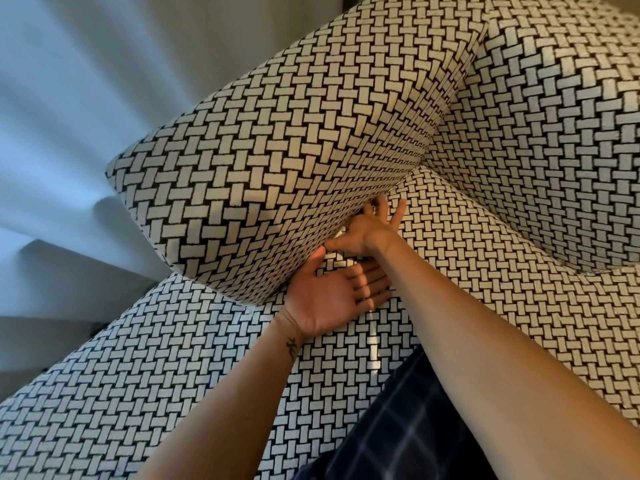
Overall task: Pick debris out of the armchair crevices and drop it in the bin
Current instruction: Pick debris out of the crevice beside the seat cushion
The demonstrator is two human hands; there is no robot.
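Observation:
The armchair is covered in black-and-white woven fabric. My right hand [372, 230] reaches into the crevice between the left armrest [277, 168] and the seat cushion [485, 289]. Its fingertips are hidden in the gap, the little finger is straight and the thumb is spread to the left. A small white scrap [341, 231] shows at the crevice beside the thumb. Just below, my left hand [332, 299] lies palm up and flat on the seat, its thumb against the armrest's side. No bin is in view.
The chair's backrest [554, 116] rises at the right. Pale curtain folds [69, 116] hang to the left of the armrest. My leg in dark checked cloth [398, 438] is at the bottom, against the seat's front.

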